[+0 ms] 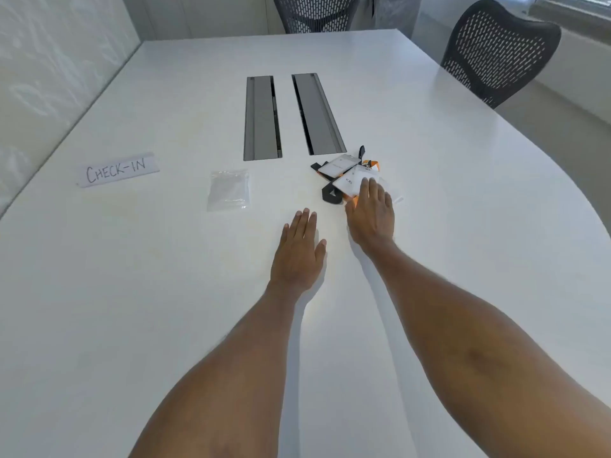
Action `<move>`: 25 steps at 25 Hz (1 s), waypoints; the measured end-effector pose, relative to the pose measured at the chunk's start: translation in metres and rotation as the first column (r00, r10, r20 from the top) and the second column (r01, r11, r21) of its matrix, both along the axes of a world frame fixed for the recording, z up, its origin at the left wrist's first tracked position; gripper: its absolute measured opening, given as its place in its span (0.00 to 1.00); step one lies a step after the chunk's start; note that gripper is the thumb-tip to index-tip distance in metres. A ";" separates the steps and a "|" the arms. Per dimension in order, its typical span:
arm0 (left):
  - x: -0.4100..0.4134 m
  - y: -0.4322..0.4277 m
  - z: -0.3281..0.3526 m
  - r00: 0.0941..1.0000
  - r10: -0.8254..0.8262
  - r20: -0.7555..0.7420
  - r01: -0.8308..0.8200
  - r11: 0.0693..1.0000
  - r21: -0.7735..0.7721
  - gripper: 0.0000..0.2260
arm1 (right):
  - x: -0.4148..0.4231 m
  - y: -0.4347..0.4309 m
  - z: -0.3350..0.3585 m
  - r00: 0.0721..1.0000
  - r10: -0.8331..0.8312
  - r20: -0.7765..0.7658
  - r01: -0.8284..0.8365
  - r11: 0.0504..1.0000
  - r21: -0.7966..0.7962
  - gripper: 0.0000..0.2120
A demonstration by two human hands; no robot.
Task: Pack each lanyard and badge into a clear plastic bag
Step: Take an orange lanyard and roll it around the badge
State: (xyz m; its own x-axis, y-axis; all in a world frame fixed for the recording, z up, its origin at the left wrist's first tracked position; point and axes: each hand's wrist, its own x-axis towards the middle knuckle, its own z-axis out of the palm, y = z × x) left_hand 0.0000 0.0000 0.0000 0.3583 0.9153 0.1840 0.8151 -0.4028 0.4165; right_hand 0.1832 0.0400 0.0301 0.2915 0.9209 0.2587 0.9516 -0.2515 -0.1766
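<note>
A small pile of badges (pixel 347 173) with black and orange lanyards (pixel 331 194) lies on the white table (pixel 165 292), right of centre. My right hand (pixel 372 214) reaches over it with straight fingers, and the fingertips touch the nearest white badge card. My left hand (pixel 299 252) rests flat on the table, fingers straight, just left of the pile and holding nothing. A stack of clear plastic bags (pixel 228 190) lies flat on the table to the left of both hands.
A paper sign reading CHECK-IN (pixel 117 170) lies at the left. Two grey cable hatches (pixel 261 117) (pixel 317 114) are set into the table beyond the pile. Two black mesh chairs (pixel 496 51) (pixel 314 13) stand at the far and right edges.
</note>
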 end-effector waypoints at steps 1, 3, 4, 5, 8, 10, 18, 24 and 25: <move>0.002 0.002 -0.003 1.000 -0.012 -0.002 0.012 0.999 -0.033 0.27 | 0.004 0.009 0.000 1.000 -0.015 -0.010 0.015 1.000 -0.007 0.29; 0.002 0.006 -0.008 0.999 -0.024 -0.023 0.023 0.996 -0.083 0.27 | 0.010 0.024 0.001 0.997 -0.034 -0.063 0.031 0.998 -0.061 0.31; 0.001 0.005 -0.011 0.999 -0.027 -0.036 0.024 0.996 -0.085 0.26 | 0.012 0.031 0.002 0.997 -0.025 -0.075 0.018 0.995 -0.101 0.31; 0.001 0.005 -0.013 0.999 -0.026 -0.046 0.023 0.997 -0.079 0.26 | 0.013 0.036 -0.002 0.998 -0.025 -0.059 0.017 0.991 -0.129 0.31; 0.000 0.007 -0.015 1.000 -0.018 -0.018 0.017 0.998 -0.056 0.25 | 0.014 0.041 -0.007 1.000 -0.010 0.009 0.011 0.989 -0.144 0.25; 0.000 0.006 -0.016 1.000 -0.018 -0.013 0.017 0.998 -0.059 0.25 | 0.017 0.042 -0.007 1.000 -0.001 0.023 0.004 0.993 -0.121 0.21; 0.002 0.005 -0.017 1.000 -0.003 -0.019 0.002 0.998 -0.056 0.25 | 0.019 0.032 -0.004 0.993 0.025 0.119 -0.012 0.993 -0.113 0.12; 0.002 0.004 -0.016 1.000 -0.001 -0.009 0.001 0.999 -0.054 0.25 | 0.033 0.025 0.011 0.998 -0.065 0.016 0.065 0.998 -0.010 0.21; 0.002 0.003 -0.016 1.000 -0.001 -0.007 0.001 0.998 -0.062 0.25 | 0.037 0.023 0.015 0.998 -0.069 -0.006 0.069 0.998 0.012 0.19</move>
